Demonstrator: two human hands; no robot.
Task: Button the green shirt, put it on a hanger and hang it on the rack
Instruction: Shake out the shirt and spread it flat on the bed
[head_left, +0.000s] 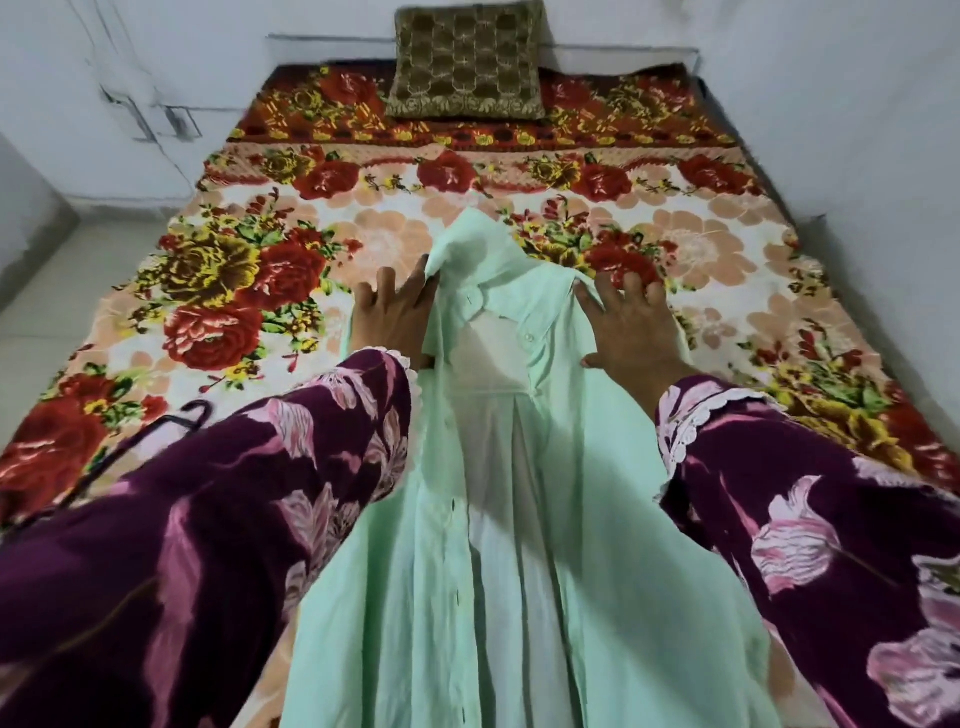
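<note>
Head view: looking down at a bed (156, 312) with a bright flower blanket in red, yellow and cream.
Shirt: pale green cotton shirt (519, 545), lying flat on the blanket, collar end far away, bottom end close. Front open down the middle — white inside showing.
Buttons: small pale buttons (529, 338) along the right front edge, not done up.
Left hand (395, 317): fingers spread and straight, lying on the left shoulder of the shirt, fingertips at the collar edge. Not curled round anything.
Right hand (628, 327): fingers spread and flat, pressing down on the right shoulder of the shirt, thumb out to the side. Holding nothing.
Sleeves: dark purple velvet sleeves (208, 519) with pink flowers and white lace cuffs, one on each arm.
Hanger: thin black hanger (176, 418) on the blanket at the left, hook up — mostly hidden behind the left sleeve, just beside the shirt.
Pillow: square brown and gold patterned pillow (467, 57) at the far end of the bed, against the white wall (831, 104).
</note>
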